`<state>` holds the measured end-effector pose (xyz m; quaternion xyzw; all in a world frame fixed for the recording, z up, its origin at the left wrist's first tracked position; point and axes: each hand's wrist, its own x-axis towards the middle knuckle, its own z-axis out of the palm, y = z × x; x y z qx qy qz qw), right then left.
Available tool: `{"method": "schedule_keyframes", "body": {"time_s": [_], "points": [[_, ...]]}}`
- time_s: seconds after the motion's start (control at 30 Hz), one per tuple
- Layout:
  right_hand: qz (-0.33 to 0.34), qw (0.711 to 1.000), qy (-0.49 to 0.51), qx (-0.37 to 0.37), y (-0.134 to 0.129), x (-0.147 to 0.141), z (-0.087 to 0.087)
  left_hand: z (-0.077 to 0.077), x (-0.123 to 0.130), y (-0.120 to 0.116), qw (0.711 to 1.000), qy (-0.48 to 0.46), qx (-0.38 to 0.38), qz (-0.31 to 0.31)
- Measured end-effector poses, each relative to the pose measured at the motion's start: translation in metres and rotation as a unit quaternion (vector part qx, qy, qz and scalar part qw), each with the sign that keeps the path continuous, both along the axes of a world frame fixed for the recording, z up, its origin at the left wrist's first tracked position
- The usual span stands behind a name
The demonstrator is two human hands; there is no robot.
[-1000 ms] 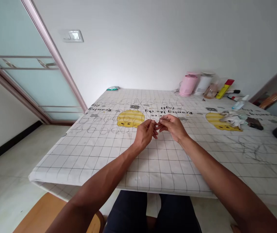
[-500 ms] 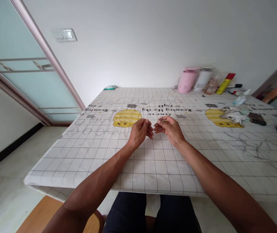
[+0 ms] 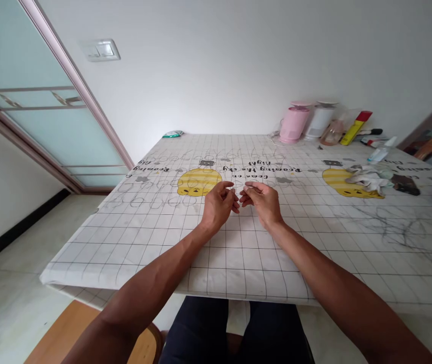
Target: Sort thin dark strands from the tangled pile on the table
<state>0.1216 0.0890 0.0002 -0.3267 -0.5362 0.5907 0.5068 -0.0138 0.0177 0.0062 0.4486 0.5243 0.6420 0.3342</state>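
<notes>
Both hands over the counter (image 3: 125, 268), near the middle of its width, forearms coming in across the near edge. White checked cloth (image 3: 234, 263) covers the top and folds over the near edge; this is what lies nearest the hands, spread from the near edge to the far edge at the wall.

Left hand (image 3: 219, 206): grip loosely open, fingers curled, gap between thumb and index. Just beside a yellow striped animal print (image 3: 198, 181), set toward the far edge. Right hand (image 3: 267, 203): grip also loose and part open, index reaching past the thumb, other fingers bent. Fingertips of the two hands face each other, close but apart. Cannot tell whether either hand touches the cloth.

Lettering on the cloth, between hands and far edge, reads upside down. Looping pen-like lines left of it; darker scribble toward the right edge.

Far left corner: green and white packet (image 3: 173, 134). Toward the far right corner, along the wall: pink cylinder (image 3: 293, 125), white cylinder (image 3: 319, 123), yellow can with red top (image 3: 355, 129). Nearer, toward the right edge: clear bottle (image 3: 381, 151), tilted; crumpled rag (image 3: 367, 178).
</notes>
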Motion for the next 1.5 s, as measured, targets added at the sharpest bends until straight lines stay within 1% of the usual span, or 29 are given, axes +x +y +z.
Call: {"method": "schedule_keyframes", "body": {"time_s": [0.17,0.3,0.5,0.7,0.8,0.87,1.03,1.2,1.3,1.4,1.5], "points": [[-0.008,0.998,-0.032,0.054,0.003,-0.001,-0.006,-0.005,-0.001,0.002,1.0,0.022,0.0,0.007],[-0.016,0.993,-0.071,0.097,0.004,0.0,-0.008,-0.004,-0.001,0.002,0.999,0.03,-0.014,0.012],[-0.022,0.985,-0.124,0.119,0.0,0.002,-0.005,-0.001,0.002,0.001,0.999,0.011,-0.044,0.021],[-0.048,0.974,-0.17,0.141,-0.007,0.001,0.001,-0.003,0.004,0.004,0.998,-0.044,-0.037,0.017],[-0.048,0.971,-0.178,0.152,-0.008,0.002,0.0,-0.001,0.006,0.001,0.998,-0.045,-0.031,0.015],[-0.049,0.966,-0.186,0.171,-0.007,0.003,-0.003,0.001,0.006,-0.001,0.998,-0.035,-0.042,0.012],[-0.069,0.946,-0.224,0.225,-0.002,0.003,-0.011,0.003,0.005,-0.002,0.996,0.004,-0.086,0.005],[-0.073,0.924,-0.272,0.26,0.002,0.004,-0.015,-0.003,0.003,0.0,0.995,0.048,-0.081,0.006],[-0.067,0.902,-0.298,0.304,0.004,0.005,-0.017,-0.006,0.002,-0.001,0.994,0.069,-0.083,-0.001],[-0.059,0.884,-0.309,0.346,0.006,0.007,-0.019,-0.006,0.001,-0.002,0.994,0.07,-0.085,-0.005],[-0.056,0.875,-0.316,0.363,0.008,0.008,-0.019,-0.007,0.001,-0.002,0.994,0.075,-0.082,-0.012]]}}
